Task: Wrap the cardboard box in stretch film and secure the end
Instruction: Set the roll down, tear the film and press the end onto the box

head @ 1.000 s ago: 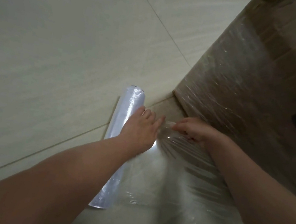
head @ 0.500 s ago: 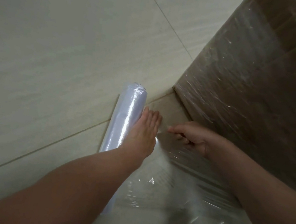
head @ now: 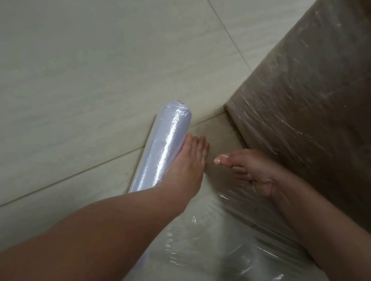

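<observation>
Cardboard box stands on the tiled floor at the right of our view, and its visible faces already shine with wrinkled layers of wrap. From its lower edge a loose sheet of stretch film runs across the floor to the film roll, which lies on its side near the box's corner.

Our left grip rests flat on the roll with fingers straight, pinning it down and holding nothing. Our right grip is curled at the far edge of the sheet, thumb and fingers pinching what looks like a gathered fold of it (the exact pinch is hard to read through the clear film).

We judge that the winding is done and that we are at the step of parting the sheet from the roll. The next move calls for a firm press on the roll so that it cannot turn, and a sharp tear across the sheet, started at the pinched edge. After that, the freed tail wants drawing taut and smoothing onto a wrapped face, where it should cling.
</observation>
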